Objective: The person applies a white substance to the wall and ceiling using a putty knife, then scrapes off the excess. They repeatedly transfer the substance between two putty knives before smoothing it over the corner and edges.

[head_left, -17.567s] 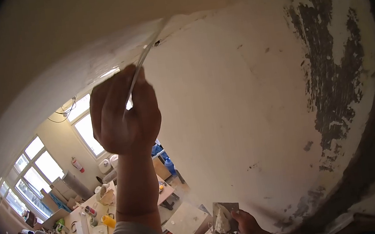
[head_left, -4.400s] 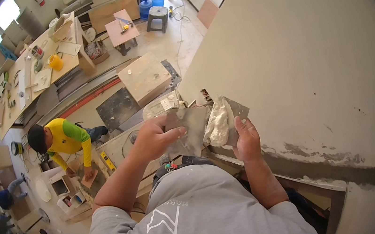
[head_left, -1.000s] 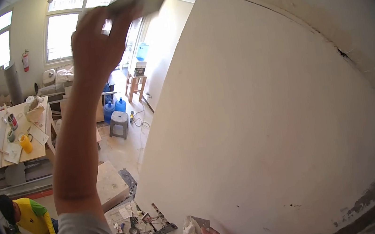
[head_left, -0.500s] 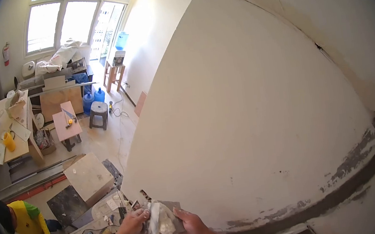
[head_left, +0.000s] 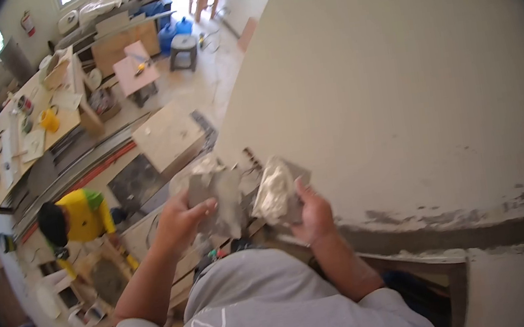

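My left hand (head_left: 180, 224) grips a flat grey putty scraper (head_left: 217, 199), thumb across its face. Pale paste shows along its far edge. On the other side, my right hand (head_left: 316, 214) is closed on a second flat grey putty scraper (head_left: 292, 171), its thumb on the near edge. A thick lump of off-white putty (head_left: 274, 192) covers much of that second scraper. A narrow gap separates the two scrapers, both held in front of my chest. The large pale wall (head_left: 393, 100) rises ahead and to the right, with rough dark patches (head_left: 414, 215) along its lower edge.
At the left, a person in a yellow and green top (head_left: 82, 215) bends over a wooden frame. Beyond stand a cluttered worktable (head_left: 31, 121), a pink-topped bench (head_left: 136, 73), a grey stool (head_left: 184, 51) and a large pale box (head_left: 168, 136).
My hands have moved apart, so the scrapers that were close together are now separated. The view has tilted downward, bringing my grey shirt and more of the bending person into sight.
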{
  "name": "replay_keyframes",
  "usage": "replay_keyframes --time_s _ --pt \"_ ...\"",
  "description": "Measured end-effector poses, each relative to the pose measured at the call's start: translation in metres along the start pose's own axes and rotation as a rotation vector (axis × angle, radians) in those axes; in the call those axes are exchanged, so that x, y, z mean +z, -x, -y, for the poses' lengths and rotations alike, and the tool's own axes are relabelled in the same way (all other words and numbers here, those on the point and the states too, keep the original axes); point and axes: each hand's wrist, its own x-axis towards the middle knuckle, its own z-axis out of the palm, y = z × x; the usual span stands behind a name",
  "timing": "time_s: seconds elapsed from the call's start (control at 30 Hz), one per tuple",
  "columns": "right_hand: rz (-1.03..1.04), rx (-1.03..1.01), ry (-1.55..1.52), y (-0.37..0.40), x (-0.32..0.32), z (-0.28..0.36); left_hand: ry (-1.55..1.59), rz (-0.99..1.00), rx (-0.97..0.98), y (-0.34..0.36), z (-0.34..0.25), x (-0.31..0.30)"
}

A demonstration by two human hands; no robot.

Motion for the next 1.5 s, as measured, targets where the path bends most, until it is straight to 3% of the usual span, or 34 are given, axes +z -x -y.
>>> replay_keyframes --time_s 0.23,0.27,0.3,0.37,0.43,0.5,0.57,0.6,0.63,0.67,0.73,0.77,0.8,0.83,0.87,0.93,0.97,1.0,1.03,1.1,1.13,1.2,1.27,1.37,1.47,1.5 --pt "0.021 -0.15 0.177 0.006 0.011 -0.01 -0.091 0.067 -0.03 0.006 -0.028 0.026" --pt "0.001 -0.162 0.429 0.003 0.002 -0.014 -0.095 0.069 -0.047 0.003 -0.025 0.03" --pt "-0.021 -0.185 0.68 0.001 -0.01 -0.018 -0.306 0.04 -0.028 0.003 -0.025 0.031" --pt "0.044 -0.467 0.866 0.008 -0.004 -0.012 -0.745 -0.032 0.084 -0.007 -0.033 0.033" --pt "-0.063 -0.359 1.028 0.0 -0.02 -0.014 -1.016 -0.116 0.302 -0.023 -0.016 0.023" --pt "0.038 -0.615 1.047 -0.003 -0.044 -0.018 -0.686 -0.195 0.223 -0.021 -0.043 0.044" --pt "0.097 -0.494 0.747 -0.007 -0.046 -0.006 -0.509 -0.291 0.412 -0.041 -0.062 0.048" --pt "0.124 -0.344 0.442 -0.015 -0.047 -0.006 -0.414 -0.331 0.491 -0.049 -0.073 0.047" --pt "0.153 -0.176 0.141 -0.02 -0.047 -0.008 -0.549 -0.463 0.6 -0.052 -0.11 0.058" --pt "0.171 -0.484 0.541 -0.024 -0.055 -0.01 -0.608 -0.596 0.696 -0.045 -0.142 0.075" --pt "0.145 -1.106 1.331 -0.035 -0.078 -0.006 -0.823 -0.811 1.106 -0.067 -0.196 0.079" --pt "0.166 -0.974 1.138 -0.039 -0.081 -0.01 -0.734 -0.809 1.263 -0.069 -0.232 0.098" --pt "0.189 -0.838 0.948 -0.042 -0.083 -0.012 -0.876 -0.859 1.587 -0.079 -0.269 0.103" --pt "0.185 -0.964 1.135 -0.038 -0.086 -0.001 -0.981 -0.883 1.776 -0.078 -0.303 0.123" --pt "0.164 -1.104 1.31 -0.034 -0.089 0.009 -0.745 -0.787 1.769 -0.083 -0.33 0.144" --pt "0.216 -0.5 0.38 -0.045 -0.087 0.001 -0.823 -0.794 1.96 -0.101 -0.385 0.16" --pt "0.222 -0.477 0.395 -0.047 -0.09 0.004 -0.91 -0.749 2.076 -0.109 -0.406 0.166" --pt "0.228 -0.454 0.409 -0.05 -0.093 0.006 -0.955 -0.785 2.064 -0.113 -0.421 0.175" --pt "0.207 -0.725 0.889 -0.043 -0.104 0.015 -0.949 -0.759 2.082 -0.119 -0.433 0.187" --pt "0.171 -1.006 1.368 -0.047 -0.116 0.024 -0.918 -0.741 2.055 -0.14 -0.454 0.197" --pt "0.176 -1.02 1.365 -0.051 -0.121 0.022 -0.924 -0.738 2.032 -0.148 -0.461 0.201" --pt "0.152 -0.779 1.021 -0.066 -0.129 0.012 -0.919 -0.733 1.993 -0.159 -0.47 0.212" --pt "0.094 -0.268 0.336 -0.097 -0.129 -0.012 -0.927 -0.746 1.996 -0.164 -0.476 0.221" --pt "0.112 -0.51 0.549 -0.137 -0.154 -0.042 -0.928 -0.778 2.047 -0.167 -0.484 0.233" --pt "0.056 -0.57 0.784 -0.116 -0.146 -0.012 -0.95 -0.833 2.089 -0.17 -0.49 0.24" --pt "0.087 -0.434 0.58 -0.107 -0.138 -0.001 -1.0 -0.865 2.106 -0.167 -0.491 0.239"
